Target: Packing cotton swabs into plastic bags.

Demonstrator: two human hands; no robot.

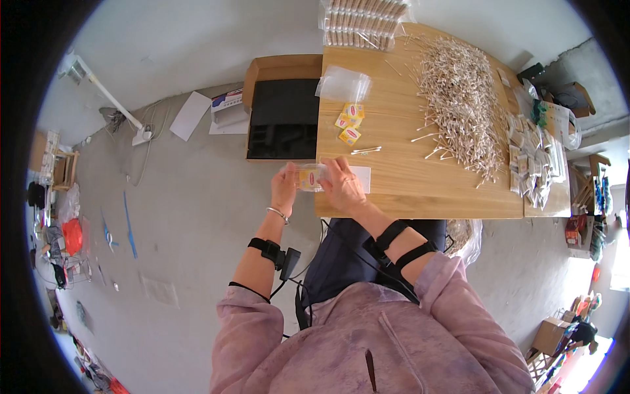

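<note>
The left end of a clear packet (307, 178) is pinched between the thumb and fingers of the left hand (283, 189), its forearm raised almost straight. The packet's right end is gripped by the bent fingers of the right hand (342, 185), its forearm angled inward. One packet is held, at the left edge of the table (407, 190); at least three yellow cards (350, 136) are laid beyond it. The packet is seen as transparent and shiny, with a yellow, red-marked piece showing through.
</note>
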